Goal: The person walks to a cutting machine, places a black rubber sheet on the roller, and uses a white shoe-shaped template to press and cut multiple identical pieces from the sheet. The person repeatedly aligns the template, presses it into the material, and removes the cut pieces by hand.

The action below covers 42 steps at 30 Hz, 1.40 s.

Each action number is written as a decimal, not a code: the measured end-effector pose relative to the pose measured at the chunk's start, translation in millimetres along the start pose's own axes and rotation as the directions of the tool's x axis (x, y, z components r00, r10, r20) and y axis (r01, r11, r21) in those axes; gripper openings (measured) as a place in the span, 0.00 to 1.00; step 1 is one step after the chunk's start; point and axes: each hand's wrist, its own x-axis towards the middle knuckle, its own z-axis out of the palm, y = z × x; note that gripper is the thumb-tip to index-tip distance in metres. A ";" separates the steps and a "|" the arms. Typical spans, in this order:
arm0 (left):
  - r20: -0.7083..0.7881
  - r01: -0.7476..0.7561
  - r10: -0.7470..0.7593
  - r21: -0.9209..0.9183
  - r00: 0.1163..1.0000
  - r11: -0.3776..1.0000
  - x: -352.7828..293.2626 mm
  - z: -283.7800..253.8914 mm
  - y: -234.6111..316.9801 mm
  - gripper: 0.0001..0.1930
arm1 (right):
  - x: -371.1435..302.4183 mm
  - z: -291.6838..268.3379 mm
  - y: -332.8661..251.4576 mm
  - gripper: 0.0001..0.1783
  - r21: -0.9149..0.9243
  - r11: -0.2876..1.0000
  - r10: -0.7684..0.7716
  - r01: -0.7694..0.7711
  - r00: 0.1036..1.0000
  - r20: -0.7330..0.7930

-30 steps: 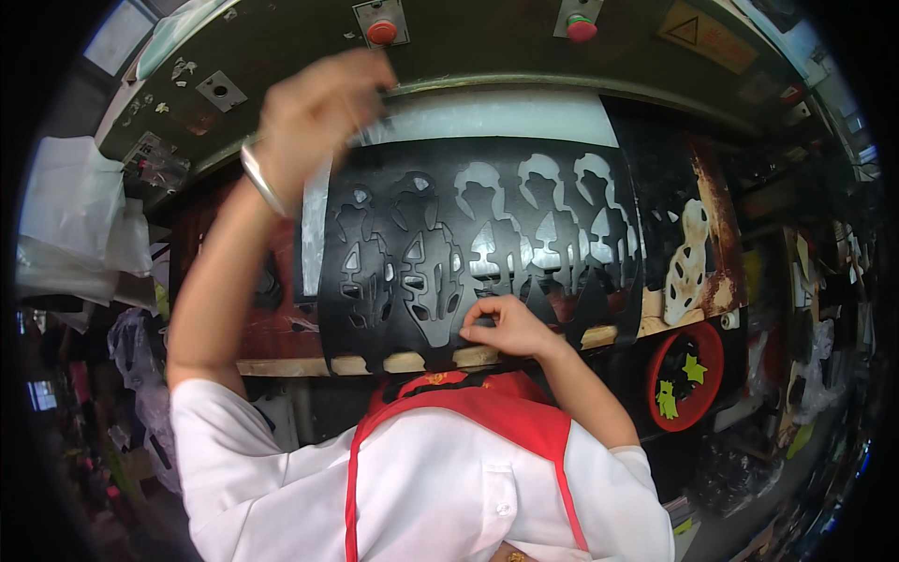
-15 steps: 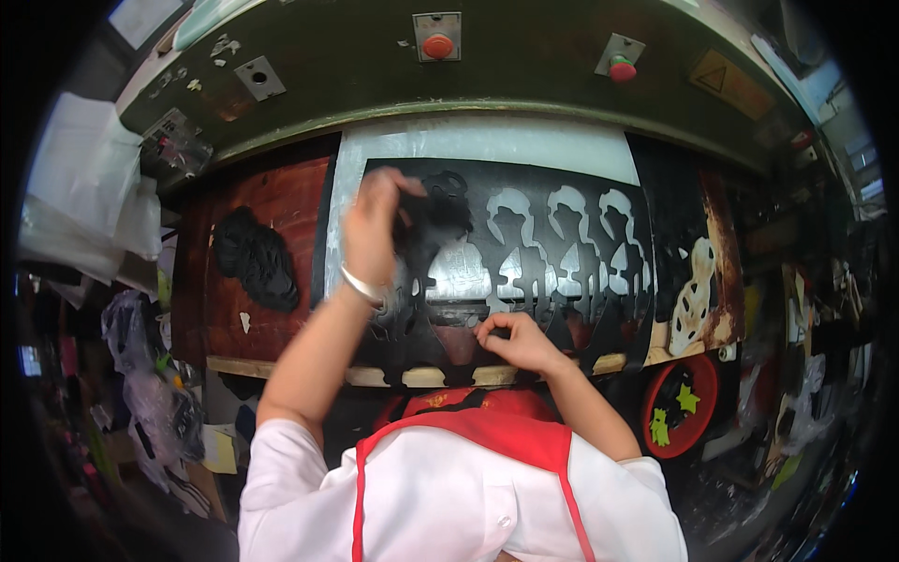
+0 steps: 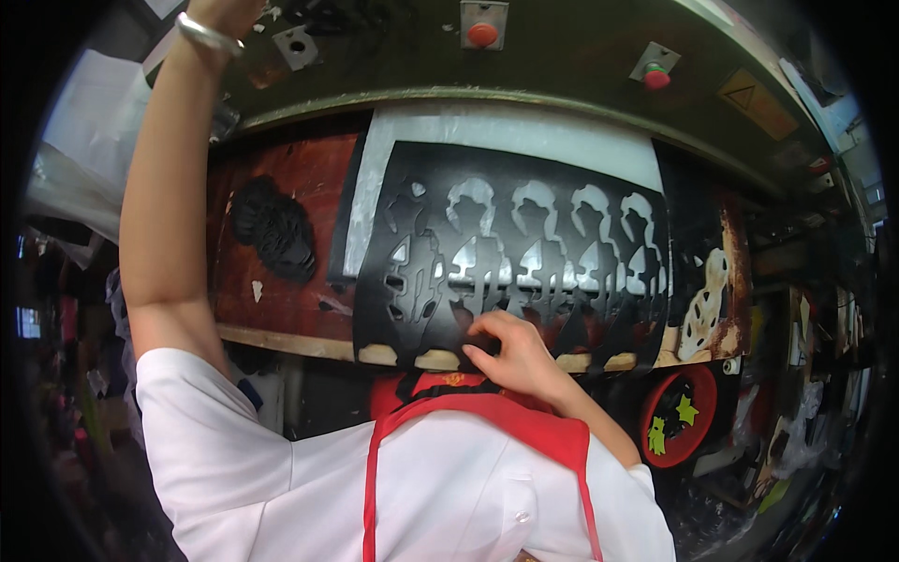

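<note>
A black sheet (image 3: pixel 375 253) with rows of cut-through shapes lies over the bench. My left arm is stretched up to the far left, and my left hand (image 3: pixel 225 9), a silver bangle at its wrist, is cut off by the top edge. Beside it a dark, lacy cut-out piece (image 3: pixel 342 17) is in the air in front of the machine, apparently held by that hand; the fingers are out of view. My right hand (image 3: pixel 515 351) rests at the near edge of the sheet, its thumb and bent fingers apart with nothing seen between them.
A pile of black cut-outs (image 3: pixel 273 229) lies on the reddish-brown board (image 3: pixel 314 173) at left. Behind stands a green machine panel (image 3: pixel 562 70) with push buttons. A pale cut-out shape (image 3: pixel 704 304) sits at right, above a red bowl (image 3: pixel 709 401) of yellow-green pieces.
My left hand has swung up and left from the sheet, the dark cut-out piece moving up too. My right hand has stayed near the sheet's front edge. The view has shifted slightly.
</note>
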 end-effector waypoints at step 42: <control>0.341 0.700 -0.752 -0.681 0.564 0.217 -303.7 72.0 -118.3 0.13 | 95.4 43.4 -43.4 0.23 -0.049 0.999 -0.024 0.007 0.937 -0.349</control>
